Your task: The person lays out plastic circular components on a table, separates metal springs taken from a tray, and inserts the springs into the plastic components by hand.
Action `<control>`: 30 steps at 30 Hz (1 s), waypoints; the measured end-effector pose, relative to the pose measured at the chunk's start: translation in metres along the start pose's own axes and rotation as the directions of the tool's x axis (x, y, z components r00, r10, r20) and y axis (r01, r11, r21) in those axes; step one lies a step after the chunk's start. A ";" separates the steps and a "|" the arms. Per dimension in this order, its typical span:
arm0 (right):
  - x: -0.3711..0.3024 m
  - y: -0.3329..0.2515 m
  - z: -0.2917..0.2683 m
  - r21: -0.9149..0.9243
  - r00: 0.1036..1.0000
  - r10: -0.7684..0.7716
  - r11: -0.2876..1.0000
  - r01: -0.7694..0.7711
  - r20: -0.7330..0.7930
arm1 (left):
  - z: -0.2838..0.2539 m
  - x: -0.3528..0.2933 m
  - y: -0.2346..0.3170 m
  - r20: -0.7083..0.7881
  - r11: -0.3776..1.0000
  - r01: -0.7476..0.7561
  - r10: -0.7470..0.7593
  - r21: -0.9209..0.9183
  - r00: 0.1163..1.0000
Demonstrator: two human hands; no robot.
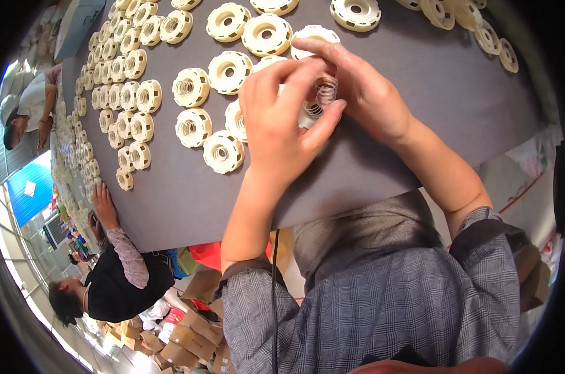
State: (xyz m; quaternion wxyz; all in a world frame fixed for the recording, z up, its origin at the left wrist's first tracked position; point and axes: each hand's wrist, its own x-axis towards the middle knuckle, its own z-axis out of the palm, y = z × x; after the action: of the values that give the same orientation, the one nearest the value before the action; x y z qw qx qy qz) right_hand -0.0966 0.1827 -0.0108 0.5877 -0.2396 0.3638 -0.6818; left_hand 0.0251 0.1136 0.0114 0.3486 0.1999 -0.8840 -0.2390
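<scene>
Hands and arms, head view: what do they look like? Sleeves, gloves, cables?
Left hand and right hand ungloved; forearms bare. Grey checked sleeves end in plain dark cuffs near the elbows. Thin black cable runs by the left sleeve.

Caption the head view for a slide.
Left hand and right hand flank a coil spring among cream round parts on a grey table.

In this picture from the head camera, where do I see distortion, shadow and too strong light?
Head view: the grey table's edge bends and the picture's corners go black; head view: soft shadow darkens the tabletop below the left hand and right hand; head view: glare whitens a patch beside the cardboard boxes.
</scene>
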 end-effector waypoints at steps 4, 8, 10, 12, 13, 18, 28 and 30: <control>-0.001 0.002 0.002 -0.050 0.999 0.001 0.999 -0.003 -0.040 | 0.000 -0.006 -0.004 0.072 0.996 -0.018 0.011 0.089 0.997; -0.001 -0.002 0.004 -0.106 0.997 -0.070 0.992 0.068 -0.018 | -0.011 -0.009 -0.021 -0.053 0.989 0.137 -0.140 -0.051 0.989; 0.002 -0.003 0.003 -0.212 0.983 -0.178 0.963 0.167 -0.033 | -0.014 -0.010 -0.036 -0.061 0.977 0.207 -0.210 -0.054 0.976; 0.004 -0.009 -0.001 -0.150 0.985 -0.137 0.981 0.120 -0.108 | -0.012 -0.014 -0.044 -0.026 0.974 0.224 -0.223 0.039 0.975; 0.004 -0.012 -0.002 -0.208 0.985 -0.132 0.972 0.107 -0.107 | -0.011 -0.015 -0.046 0.007 0.963 0.234 -0.237 0.131 0.972; 0.005 -0.019 -0.002 -0.223 0.979 -0.178 0.963 0.152 -0.100 | -0.008 -0.013 -0.048 0.028 0.954 0.216 -0.226 0.207 0.974; 0.013 -0.049 -0.017 -0.460 0.787 -0.615 0.714 0.528 -0.052 | -0.013 -0.015 -0.044 -0.125 0.959 0.155 -0.128 0.238 0.984; 0.032 -0.095 -0.035 -0.763 0.677 -0.728 0.376 0.526 0.107 | -0.016 -0.013 -0.038 -0.137 0.968 0.136 -0.108 0.210 0.985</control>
State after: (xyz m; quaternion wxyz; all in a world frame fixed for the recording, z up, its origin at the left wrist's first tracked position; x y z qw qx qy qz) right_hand -0.1886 0.1629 0.0379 0.0787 -0.4901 0.5572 -0.6657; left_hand 0.0525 0.0850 -0.0062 0.3635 0.3056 -0.8674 -0.1486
